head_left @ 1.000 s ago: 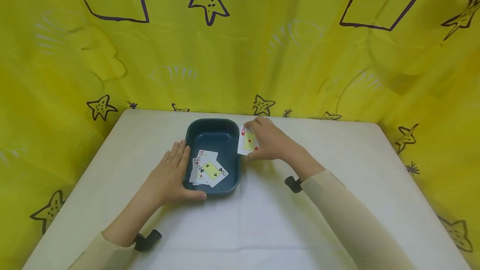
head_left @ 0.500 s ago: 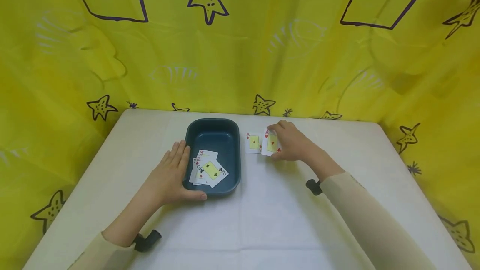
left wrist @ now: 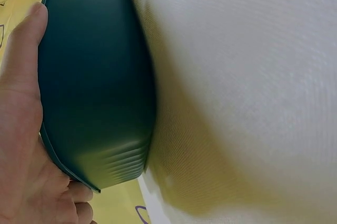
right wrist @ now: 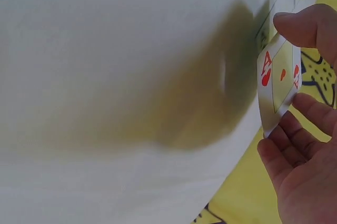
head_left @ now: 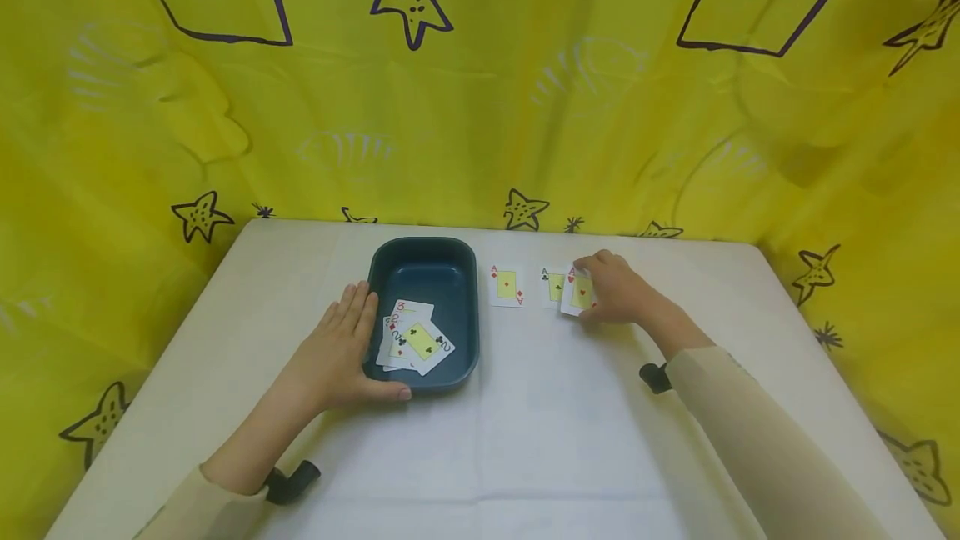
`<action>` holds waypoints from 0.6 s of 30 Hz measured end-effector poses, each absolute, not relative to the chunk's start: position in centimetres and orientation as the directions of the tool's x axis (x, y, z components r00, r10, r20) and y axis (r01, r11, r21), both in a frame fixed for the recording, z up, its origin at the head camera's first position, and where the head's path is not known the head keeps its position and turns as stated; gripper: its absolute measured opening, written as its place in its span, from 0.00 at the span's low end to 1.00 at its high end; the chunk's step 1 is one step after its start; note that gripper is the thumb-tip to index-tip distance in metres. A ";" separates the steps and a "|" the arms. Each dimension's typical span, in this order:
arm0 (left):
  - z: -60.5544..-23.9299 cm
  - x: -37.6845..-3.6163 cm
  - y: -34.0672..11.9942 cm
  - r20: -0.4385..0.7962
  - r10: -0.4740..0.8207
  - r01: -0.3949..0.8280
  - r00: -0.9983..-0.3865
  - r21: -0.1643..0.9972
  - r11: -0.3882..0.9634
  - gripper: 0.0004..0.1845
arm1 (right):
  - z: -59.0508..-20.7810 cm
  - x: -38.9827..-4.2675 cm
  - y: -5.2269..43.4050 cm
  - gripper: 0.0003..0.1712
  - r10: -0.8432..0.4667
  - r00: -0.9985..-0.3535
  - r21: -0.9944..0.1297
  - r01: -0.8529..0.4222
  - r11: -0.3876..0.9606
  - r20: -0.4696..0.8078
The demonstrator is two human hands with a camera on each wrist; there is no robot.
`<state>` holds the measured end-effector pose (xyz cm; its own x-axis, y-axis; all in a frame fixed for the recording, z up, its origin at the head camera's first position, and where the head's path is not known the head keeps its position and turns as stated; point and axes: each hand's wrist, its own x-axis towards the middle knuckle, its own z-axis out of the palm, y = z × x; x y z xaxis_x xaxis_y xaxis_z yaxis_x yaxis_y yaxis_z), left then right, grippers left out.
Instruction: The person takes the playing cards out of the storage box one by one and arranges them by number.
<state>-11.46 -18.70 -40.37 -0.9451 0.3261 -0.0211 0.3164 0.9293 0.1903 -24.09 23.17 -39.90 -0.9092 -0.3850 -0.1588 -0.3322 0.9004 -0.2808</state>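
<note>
My right hand [head_left: 618,294] pinches an ace of hearts [head_left: 576,300] by its edges between thumb and fingers. In the right wrist view this ace of hearts [right wrist: 276,84] is slightly bowed and raised off the table. It partly covers an ace of clubs [head_left: 550,290] lying face up. Farther left lies an ace of diamonds [head_left: 506,286]. My left hand [head_left: 333,357] rests against a dark teal tub [head_left: 465,377], fingers straight along its left rim, thumb at the near edge. Several overlapping cards lie in the tub, a two of clubs [head_left: 424,340] on top.
A white table [head_left: 525,448] carries the tub and cards. Behind it hangs a yellow curtain [head_left: 480,107] with drawn stars and fish. Black wrist mounts [head_left: 292,482] show below both sleeves.
My right hand has moved right, away from the tub, with the ace of hearts. The ace of diamonds and then the ace of clubs have come into view on the table. My left hand stays put.
</note>
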 end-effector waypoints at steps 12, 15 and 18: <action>-40.3 -11.4 -18.9 -0.011 0.324 0.316 -0.946 0.190 0.929 0.80 | -40.7 -25.2 25.8 0.51 -0.297 -0.918 -0.282 -0.221 0.934 -0.264; -40.3 -11.4 -18.9 -0.015 0.322 0.313 -0.947 0.187 0.931 0.80 | -40.9 -25.4 26.3 0.51 -0.292 -0.913 -0.278 -0.212 0.937 -0.286; -40.4 -11.5 -18.8 -0.015 0.323 0.315 -0.946 0.187 0.931 0.80 | -41.1 -25.4 26.9 0.50 -0.296 -0.906 -0.277 -0.214 0.937 -0.302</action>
